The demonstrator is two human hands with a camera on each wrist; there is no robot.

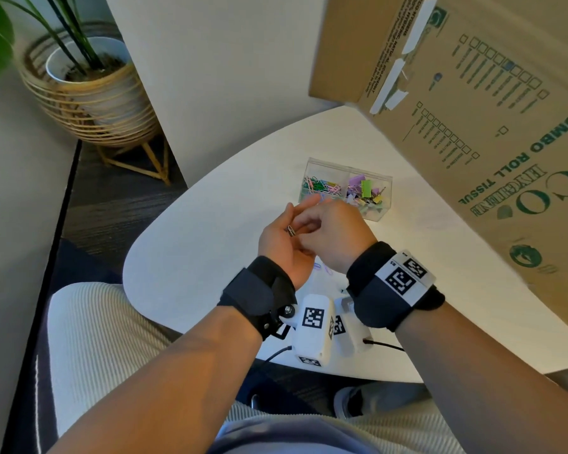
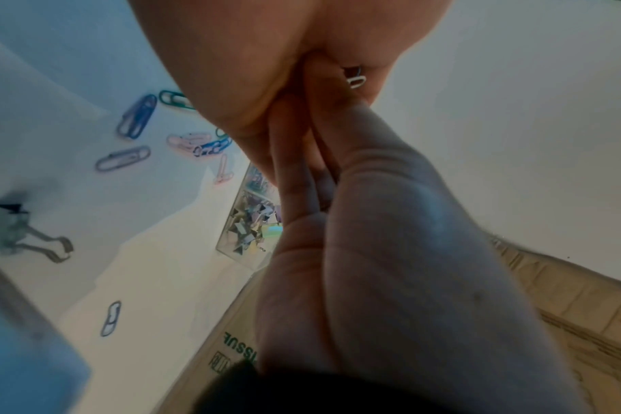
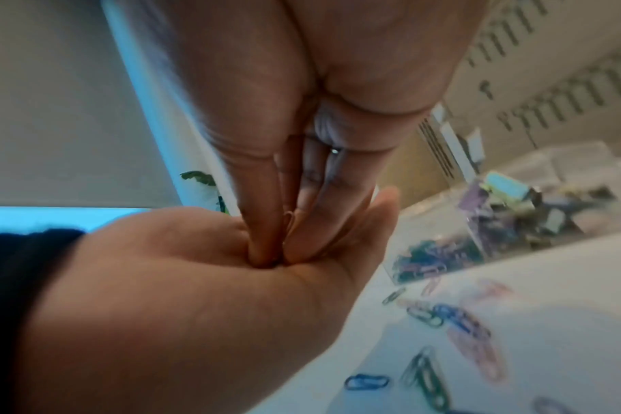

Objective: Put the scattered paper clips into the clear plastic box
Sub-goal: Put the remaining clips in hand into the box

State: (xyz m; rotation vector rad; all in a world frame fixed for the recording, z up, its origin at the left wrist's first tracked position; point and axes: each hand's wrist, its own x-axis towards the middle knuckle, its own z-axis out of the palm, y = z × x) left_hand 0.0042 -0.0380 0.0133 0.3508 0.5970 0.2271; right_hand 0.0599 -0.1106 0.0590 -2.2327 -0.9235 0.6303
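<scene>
Both hands meet above the white table (image 1: 204, 231), just in front of the clear plastic box (image 1: 328, 170). My left hand (image 1: 300, 205) is turned palm up with its fingers fairly straight, and a paper clip (image 1: 291, 230) lies in the palm. My right hand (image 1: 301, 229) reaches into that palm. Its thumb and fingers pinch a paper clip (image 3: 288, 221) there. The box's left compartment holds several coloured paper clips and its right one holds binder clips. Several scattered paper clips (image 3: 461, 322) lie on the table under the hands.
A large cardboard box (image 1: 473, 126) stands on the table at the right, close to the plastic box. A loose binder clip (image 2: 25, 235) lies on the table near the clips. A potted plant (image 1: 89, 80) sits on the floor at the far left.
</scene>
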